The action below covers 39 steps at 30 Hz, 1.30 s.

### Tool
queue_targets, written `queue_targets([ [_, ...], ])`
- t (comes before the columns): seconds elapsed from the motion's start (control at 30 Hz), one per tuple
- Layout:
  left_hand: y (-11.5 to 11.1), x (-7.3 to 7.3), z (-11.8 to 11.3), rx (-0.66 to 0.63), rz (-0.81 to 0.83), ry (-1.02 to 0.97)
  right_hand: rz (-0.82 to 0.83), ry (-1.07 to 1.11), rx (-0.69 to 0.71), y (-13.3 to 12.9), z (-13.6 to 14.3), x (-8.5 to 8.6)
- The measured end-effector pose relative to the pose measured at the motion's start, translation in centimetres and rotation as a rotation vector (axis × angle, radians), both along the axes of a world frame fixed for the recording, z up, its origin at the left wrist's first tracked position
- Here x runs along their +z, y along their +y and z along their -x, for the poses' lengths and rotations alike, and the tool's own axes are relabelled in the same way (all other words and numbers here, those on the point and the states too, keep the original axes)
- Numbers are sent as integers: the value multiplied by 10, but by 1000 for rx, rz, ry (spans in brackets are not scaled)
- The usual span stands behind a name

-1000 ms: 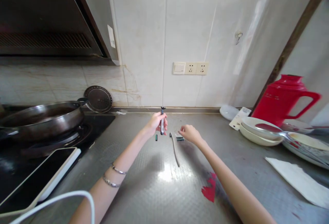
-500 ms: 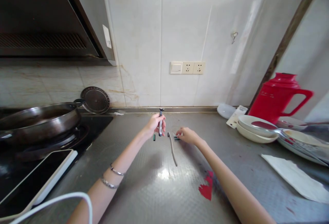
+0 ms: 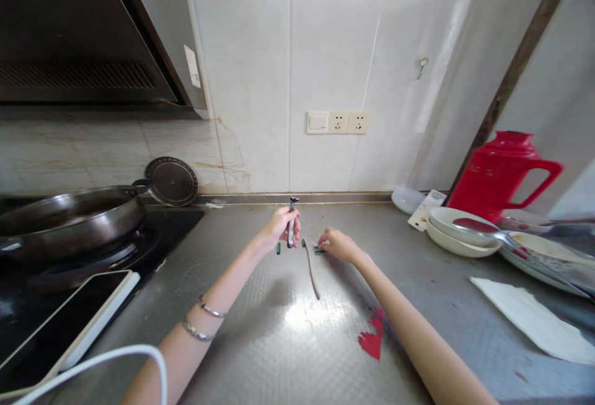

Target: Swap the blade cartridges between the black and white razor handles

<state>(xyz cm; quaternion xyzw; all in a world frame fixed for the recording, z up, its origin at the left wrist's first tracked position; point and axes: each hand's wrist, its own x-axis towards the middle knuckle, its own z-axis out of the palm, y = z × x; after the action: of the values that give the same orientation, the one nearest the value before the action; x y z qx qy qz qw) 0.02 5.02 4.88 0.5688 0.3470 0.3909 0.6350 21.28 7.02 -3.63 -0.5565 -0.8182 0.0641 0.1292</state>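
Held upright in my left hand (image 3: pixel 281 229) is what looks like a razor (image 3: pixel 291 225), with a grey and black handle and a small dark head at the top. My left fingers are closed around the handle. A small dark green piece (image 3: pixel 278 248) lies on the counter just below that hand. On the right, my right hand (image 3: pixel 339 244) rests low over the counter, its fingertips pinched on a small green and pale piece (image 3: pixel 318 249), partly hidden by the fingers. Between the hands lies a thin grey stick-like strip (image 3: pixel 311 271) with a dark upper end.
Red torn scraps (image 3: pixel 372 338) lie on the steel counter (image 3: pixel 260 355). At left are a pan (image 3: pixel 69 216) on the stove, a phone (image 3: pixel 60 330) and a white cable (image 3: pixel 139 350). Stacked bowls (image 3: pixel 458 245), a red thermos (image 3: pixel 499 175) and white paper (image 3: pixel 534 321) stand right.
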Motion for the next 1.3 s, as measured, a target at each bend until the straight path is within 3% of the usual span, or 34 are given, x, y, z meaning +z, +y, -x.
queue_targets([
  [0.63, -7, 3, -1, 4, 4, 5, -16, -13, 55, -3, 0, 2],
  [1.3, 0, -6, -1, -6, 27, 15, -70, -2, 77, -8, 6, 2],
])
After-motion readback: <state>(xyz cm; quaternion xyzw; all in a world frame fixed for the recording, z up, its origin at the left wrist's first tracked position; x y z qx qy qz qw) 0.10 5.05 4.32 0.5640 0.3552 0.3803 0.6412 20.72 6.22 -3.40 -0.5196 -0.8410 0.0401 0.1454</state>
